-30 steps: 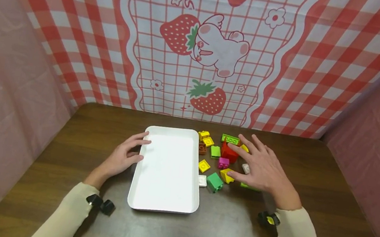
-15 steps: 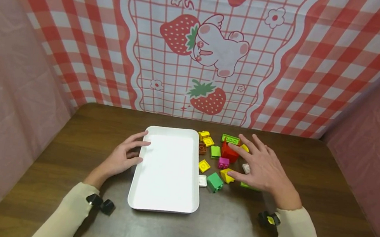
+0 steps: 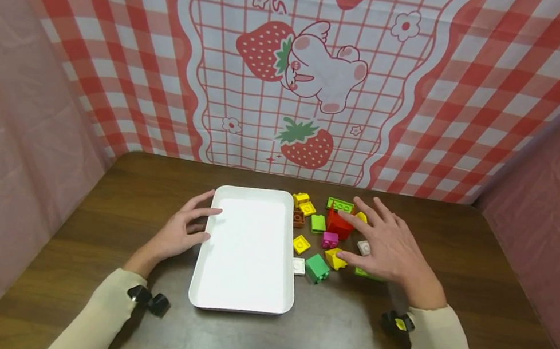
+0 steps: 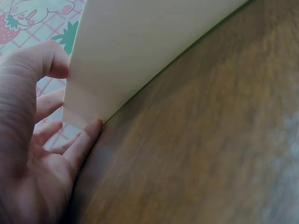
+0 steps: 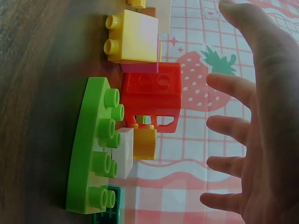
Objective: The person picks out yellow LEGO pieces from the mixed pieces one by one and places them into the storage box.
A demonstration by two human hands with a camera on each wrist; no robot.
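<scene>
Hands check from my end. Left hand (image 3: 177, 233) rests at the left edge of the white tray (image 3: 242, 302), fingers relaxed and touching its rim, gripping nothing; wrist view shows the thumb against the tray wall. Right hand (image 3: 389, 248) hovers spread over the loose block pile (image 3: 327, 234) just right of the tray, fingers straight and apart, holding nothing. I see the thumb near the yellow block (image 3: 335, 258), index finger over the red block (image 3: 338, 225). Lime curved piece (image 5: 91, 154) sits under the palm. Everything sits on the brown table (image 3: 127, 192).
</scene>
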